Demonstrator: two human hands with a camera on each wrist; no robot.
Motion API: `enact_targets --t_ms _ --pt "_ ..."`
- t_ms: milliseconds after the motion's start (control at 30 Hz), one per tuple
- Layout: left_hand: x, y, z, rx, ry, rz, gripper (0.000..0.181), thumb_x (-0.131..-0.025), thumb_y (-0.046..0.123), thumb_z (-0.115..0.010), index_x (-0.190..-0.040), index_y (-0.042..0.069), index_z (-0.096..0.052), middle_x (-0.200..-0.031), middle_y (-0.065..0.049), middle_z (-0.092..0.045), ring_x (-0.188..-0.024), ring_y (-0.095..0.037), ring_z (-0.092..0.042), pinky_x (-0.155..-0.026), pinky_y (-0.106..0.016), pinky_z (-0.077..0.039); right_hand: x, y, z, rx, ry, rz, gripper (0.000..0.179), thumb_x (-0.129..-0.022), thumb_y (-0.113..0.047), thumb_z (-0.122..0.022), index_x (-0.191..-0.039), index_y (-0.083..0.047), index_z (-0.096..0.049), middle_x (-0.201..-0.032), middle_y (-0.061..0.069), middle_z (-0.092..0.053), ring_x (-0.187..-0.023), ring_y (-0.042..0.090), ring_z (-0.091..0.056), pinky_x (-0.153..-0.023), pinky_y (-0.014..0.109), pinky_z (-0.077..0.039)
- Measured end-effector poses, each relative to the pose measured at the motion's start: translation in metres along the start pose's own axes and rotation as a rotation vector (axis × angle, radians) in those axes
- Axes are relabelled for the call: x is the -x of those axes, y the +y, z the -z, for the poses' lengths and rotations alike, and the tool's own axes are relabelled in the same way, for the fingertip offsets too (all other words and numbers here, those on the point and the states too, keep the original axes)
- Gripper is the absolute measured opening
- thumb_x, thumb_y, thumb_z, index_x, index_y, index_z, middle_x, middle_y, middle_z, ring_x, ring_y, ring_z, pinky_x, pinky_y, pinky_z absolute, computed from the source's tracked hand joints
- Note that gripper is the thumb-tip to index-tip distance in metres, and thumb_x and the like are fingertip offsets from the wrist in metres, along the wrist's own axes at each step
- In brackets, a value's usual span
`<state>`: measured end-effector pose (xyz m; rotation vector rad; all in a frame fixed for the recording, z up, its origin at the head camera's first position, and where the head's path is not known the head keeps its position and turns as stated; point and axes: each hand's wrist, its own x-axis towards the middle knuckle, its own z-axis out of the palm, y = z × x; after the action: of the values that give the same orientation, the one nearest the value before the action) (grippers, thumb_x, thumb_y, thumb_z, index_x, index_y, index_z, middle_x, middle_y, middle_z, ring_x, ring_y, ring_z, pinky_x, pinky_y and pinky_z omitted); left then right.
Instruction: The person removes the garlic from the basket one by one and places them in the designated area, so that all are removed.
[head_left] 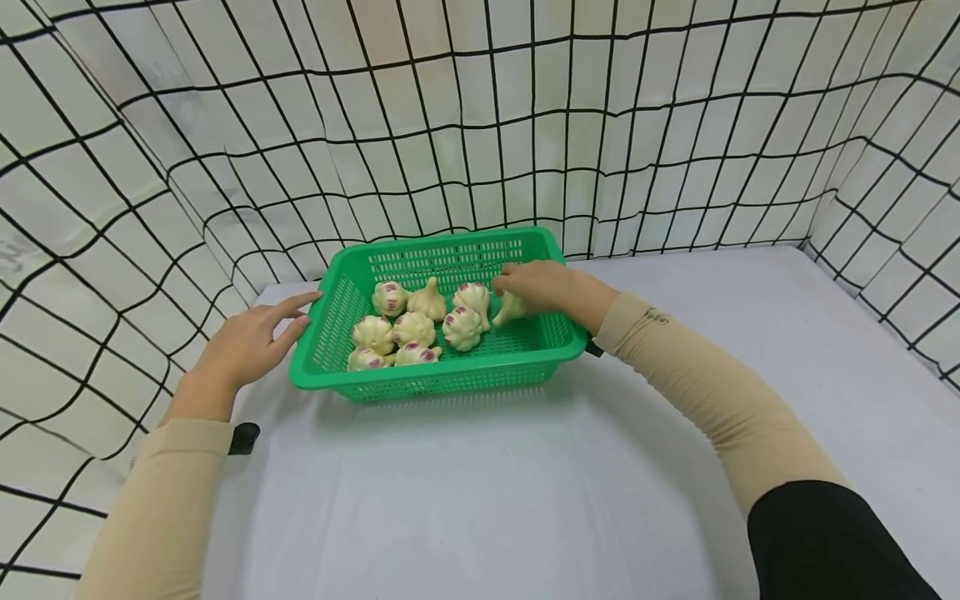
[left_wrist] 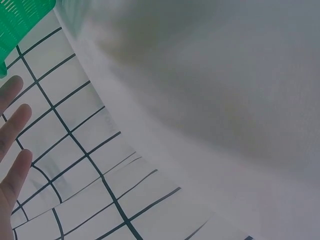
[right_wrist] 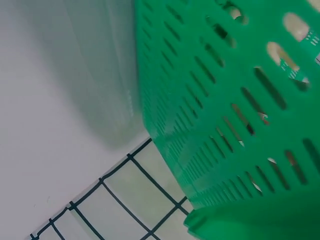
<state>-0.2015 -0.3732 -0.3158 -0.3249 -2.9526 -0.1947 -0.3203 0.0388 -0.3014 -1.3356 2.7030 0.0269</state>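
Sleeves (head_left: pixel 697 383), beige, black at near right, nearest; cuff print (head_left: pixel 657 317) illegible. White table (head_left: pixel 465 500): green basket (head_left: pixel 450 369), far side. Right wrist view adds basket's outer wall (right_wrist: pixel 230 75), pale bits (right_wrist: pixel 296 26) through slots. Left hand (head_left: pixel 247 337), fingers extended, at left rim. Right hand (head_left: pixel 536 283) grips one garlic bulb (head_left: pixel 510 308), basket's right; eight other bulbs (head_left: pixel 414 330) left to centre.

On the table (head_left: pixel 465 492) I view remotely, a basket (head_left: pixel 442 372) before the rear mesh (head_left: pixel 533 112), garlic bulbs (head_left: pixel 414 330) inside from left to middle, one bulb (head_left: pixel 509 310) farther right in the right hand (head_left: pixel 546 287), left hand (head_left: pixel 243 346) at the basket's left end.
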Motion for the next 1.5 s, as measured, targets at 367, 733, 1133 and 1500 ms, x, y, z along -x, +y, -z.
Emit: enact_targets --t_ms 367,733,1133,1500 --pt "0.008 -0.005 0.001 0.008 -0.010 0.029 0.055 -0.111 0.046 -0.035 -0.156 0.017 -0.042 -0.131 -0.037 -0.058 -0.116 -0.056 -0.057 -0.092 -0.073 -0.045 0.010 -0.005 0.005 -0.046 0.093 0.075 0.036 -0.092 -0.005 -0.077 -0.125 -0.011 -0.063 -0.126 0.011 -0.059 -0.086 0.030 -0.064 -0.079 0.041 -0.057" --pt "0.016 -0.007 0.002 0.012 -0.024 0.059 0.056 -0.111 0.047 -0.033 -0.157 0.017 -0.041 -0.133 -0.037 -0.057 -0.117 -0.057 -0.056 -0.094 -0.073 -0.044 0.028 -0.002 0.012 -0.202 0.189 0.092 0.044 -0.091 -0.006 -0.079 -0.131 -0.011 -0.061 -0.135 0.009 -0.055 -0.099 0.027 -0.065 -0.086 0.040 -0.056" --pt "-0.004 0.005 0.000 0.033 -0.033 0.036 0.056 -0.110 0.049 -0.034 -0.159 0.022 -0.040 -0.138 -0.032 -0.057 -0.120 -0.052 -0.057 -0.097 -0.070 -0.044 0.073 0.019 0.011 -0.269 0.393 0.038 0.047 -0.089 -0.006 -0.081 -0.130 -0.008 -0.058 -0.135 0.012 -0.055 -0.094 0.027 -0.063 -0.077 0.042 -0.055" --pt "0.002 0.002 0.007 0.004 -0.040 0.043 0.056 -0.110 0.050 -0.034 -0.159 0.023 -0.039 -0.138 -0.031 -0.057 -0.117 -0.051 -0.058 -0.096 -0.069 -0.046 0.094 0.031 0.002 -0.457 0.622 0.078 0.053 -0.084 0.005 -0.082 -0.131 0.003 -0.056 -0.139 0.019 -0.054 -0.110 0.034 -0.061 -0.093 0.045 -0.055"
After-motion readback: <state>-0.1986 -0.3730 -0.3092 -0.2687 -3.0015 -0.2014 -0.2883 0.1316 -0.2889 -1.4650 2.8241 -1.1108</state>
